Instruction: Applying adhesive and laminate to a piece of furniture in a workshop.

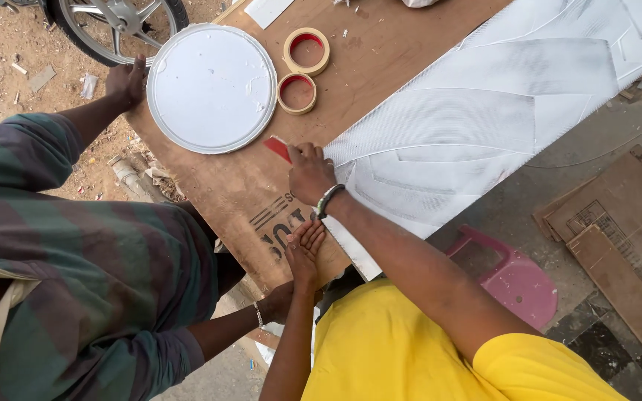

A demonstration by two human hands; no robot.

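Wearer's yellow shirt (395,349) fills the lower frame. White carved panel (484,111) lies diagonally across the brown board (380,52), whose left half is open. Round white lid (212,87) sits near the board's left edge, beside two tape rolls (302,70). Right hand (310,172), fingers curled, grips a red scraper (278,148) at the panel's edge. Left hand (305,252) rests flat, fingers together, on the board's near edge.
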